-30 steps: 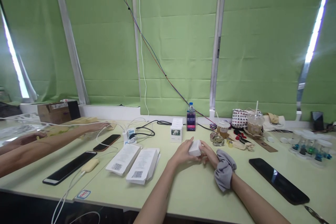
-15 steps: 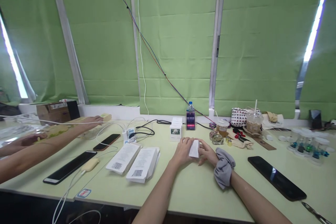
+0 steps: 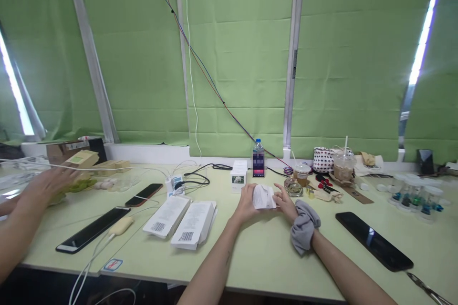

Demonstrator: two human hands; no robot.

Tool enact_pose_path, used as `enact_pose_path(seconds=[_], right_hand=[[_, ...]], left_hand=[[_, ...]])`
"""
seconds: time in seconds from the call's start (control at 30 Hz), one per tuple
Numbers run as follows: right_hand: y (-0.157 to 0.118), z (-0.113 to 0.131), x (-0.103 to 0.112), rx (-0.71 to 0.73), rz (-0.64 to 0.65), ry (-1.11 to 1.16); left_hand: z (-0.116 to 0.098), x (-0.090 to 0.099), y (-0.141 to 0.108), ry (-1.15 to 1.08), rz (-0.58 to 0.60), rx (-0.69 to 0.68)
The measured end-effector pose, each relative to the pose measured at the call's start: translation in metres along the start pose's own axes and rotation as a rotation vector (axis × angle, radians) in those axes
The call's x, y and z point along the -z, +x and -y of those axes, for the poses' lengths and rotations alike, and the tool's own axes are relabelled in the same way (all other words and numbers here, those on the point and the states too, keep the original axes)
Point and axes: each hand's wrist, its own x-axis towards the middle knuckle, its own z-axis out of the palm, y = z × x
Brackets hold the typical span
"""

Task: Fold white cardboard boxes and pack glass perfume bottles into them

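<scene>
Over the table before me, my left hand [image 3: 246, 202] is closed around the left side of a small white cardboard box [image 3: 264, 196]. The fingers of my right hand [image 3: 286, 202] meet the box's right edge, with the index finger raised. A grey scrunchie [image 3: 305, 226] circles my right wrist. Just behind my hands stands an upright white box [image 3: 238, 176] with a flower picture. Two flattened-looking white cartons with barcodes, one nearer the middle [image 3: 195, 224] and one farther left [image 3: 167, 217], lie to the left of my hands.
At left, another person's hand [image 3: 53, 183] is by a yellowish block [image 3: 84, 158]. Phones lie left [image 3: 93, 228] and right [image 3: 374, 240]. A phone [image 3: 258, 164] leans on a bottle. Drink cups [image 3: 343, 164], small jars [image 3: 427, 200], a power strip [image 3: 174, 185] and scissors [image 3: 427, 289] lie around.
The white box in my hands has turned so a broader face shows, and my right fingers have shifted to its edge. The other person's arm has drawn back to the left with a yellowish block.
</scene>
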Motion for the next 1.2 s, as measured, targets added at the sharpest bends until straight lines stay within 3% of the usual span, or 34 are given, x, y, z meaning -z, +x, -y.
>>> enact_pose_path(seconds=[0.23,0.4,0.67,1.0,1.2], right_hand=[[0.000,-0.001,-0.012,0.038,0.034,-0.020],[-0.002,-0.006,-0.020,0.008,0.047,-0.005],[0.010,-0.007,-0.006,-0.042,0.038,0.065],[0.008,-0.010,0.000,-0.274,0.070,0.304],[0.000,0.004,0.003,-0.249,0.108,0.319]], left_hand=[[0.001,0.000,0.000,0.209,-0.034,0.057],[-0.006,0.001,0.000,0.305,-0.006,0.019],[-0.007,0.001,0.003,0.411,0.011,0.024],[-0.002,0.003,0.002,0.494,-0.012,0.016],[-0.003,0.002,-0.001,0.521,-0.013,-0.013]])
